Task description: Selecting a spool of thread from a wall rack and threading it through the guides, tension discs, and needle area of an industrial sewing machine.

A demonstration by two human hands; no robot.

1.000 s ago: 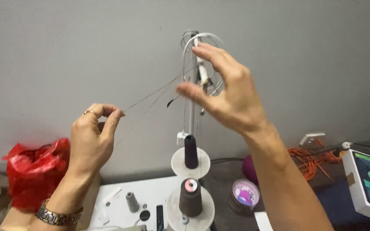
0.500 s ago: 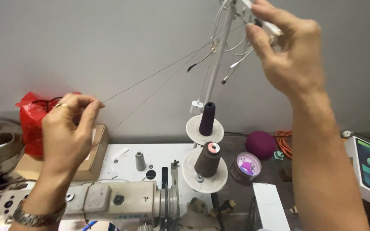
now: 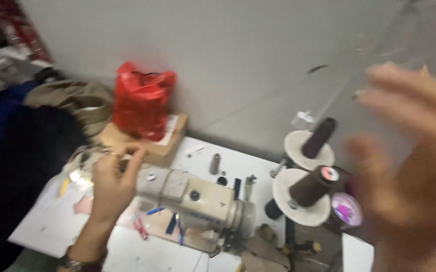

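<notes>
Left hand just left of the sewing machine, close over its near end, thumb and forefinger pressed together at the tips, seemingly pinching a fine thread. Barely traceable, that thread: only a faint slanting line against the wall above and right of the machine. Right hand well to the machine's right and much nearer the camera, heavily blurred, fingers apparently spread and closed on nothing, though too smeared to be sure. Between that hand and the machine, two dark cones tilted on pale discs. Behind the machine's left end, a red bag on a cardboard box. Likely hazards: thread sliding out of so light a pinch, or the broad blurred hand catching the slack line or knocking a cone.
</notes>
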